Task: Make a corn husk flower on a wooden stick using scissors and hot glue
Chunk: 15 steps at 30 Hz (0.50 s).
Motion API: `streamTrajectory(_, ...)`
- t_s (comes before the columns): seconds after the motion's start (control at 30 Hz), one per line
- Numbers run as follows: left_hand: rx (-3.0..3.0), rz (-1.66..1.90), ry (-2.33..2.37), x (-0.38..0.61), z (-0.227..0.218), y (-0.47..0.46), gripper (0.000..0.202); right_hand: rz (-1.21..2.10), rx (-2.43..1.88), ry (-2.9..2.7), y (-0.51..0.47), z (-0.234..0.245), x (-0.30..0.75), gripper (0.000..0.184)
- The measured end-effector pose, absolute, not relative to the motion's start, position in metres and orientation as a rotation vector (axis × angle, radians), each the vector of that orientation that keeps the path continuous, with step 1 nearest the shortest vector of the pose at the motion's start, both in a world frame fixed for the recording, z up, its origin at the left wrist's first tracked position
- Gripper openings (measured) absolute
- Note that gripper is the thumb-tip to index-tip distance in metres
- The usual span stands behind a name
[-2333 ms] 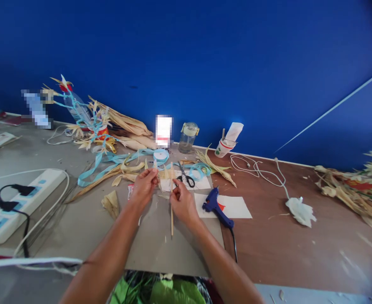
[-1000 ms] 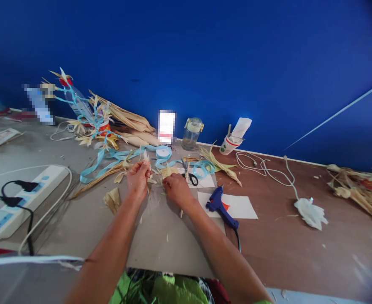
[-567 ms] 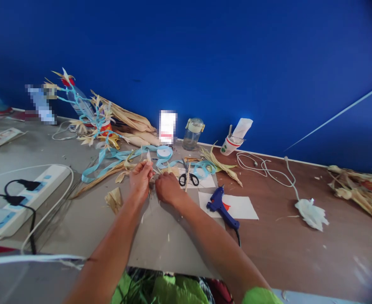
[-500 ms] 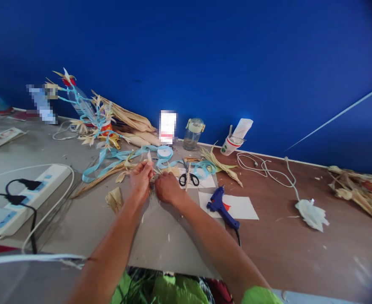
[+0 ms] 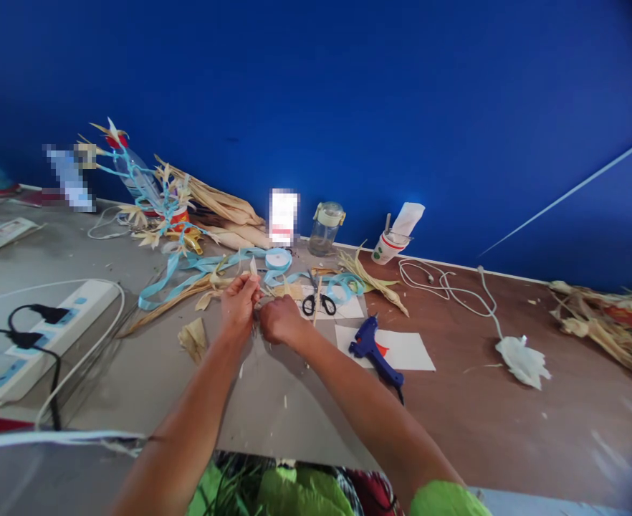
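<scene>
Pale husk strip (image 5: 253, 266) pointed far, pinched in the left hand (image 5: 238, 307); the right hand (image 5: 281, 319) curled just right, contents hidden.

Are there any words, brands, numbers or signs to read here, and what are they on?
No text can be read.
White cup with a red band: green mark, too small to make out.
Bright upright screen: pixelated, unreadable.
Tilted bluish panel at left: pixelated, unreadable.
Flat pale card at far left: too blurred to read.
</scene>
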<state>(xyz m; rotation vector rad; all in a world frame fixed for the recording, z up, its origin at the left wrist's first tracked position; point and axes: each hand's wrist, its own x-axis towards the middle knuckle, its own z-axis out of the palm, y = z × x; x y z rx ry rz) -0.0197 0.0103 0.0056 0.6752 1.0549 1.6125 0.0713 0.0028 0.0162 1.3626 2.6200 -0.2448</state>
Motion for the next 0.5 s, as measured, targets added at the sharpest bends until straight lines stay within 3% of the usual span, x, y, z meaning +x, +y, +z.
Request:
streamTrajectory(0.23, 0.613, 1.627, 1.032, -0.020, 0.008, 0.011, 0.022, -0.204, 1.717, 2.603, -0.006, 0.028, 0.100, 0.024)
streamTrajectory(0.43, 0.580, 1.521, 0.958, -0.018, 0.012, 0.006, 0.025, -0.769, 2.119, 2.619, -0.014, 0.040, 0.123, 0.014)
streamTrajectory(0.5, 0.582, 1.487, 0.945, -0.017, 0.013, 0.005, 0.025, -1.109, 2.234, 2.674, -0.017, 0.036, 0.123, 0.021)
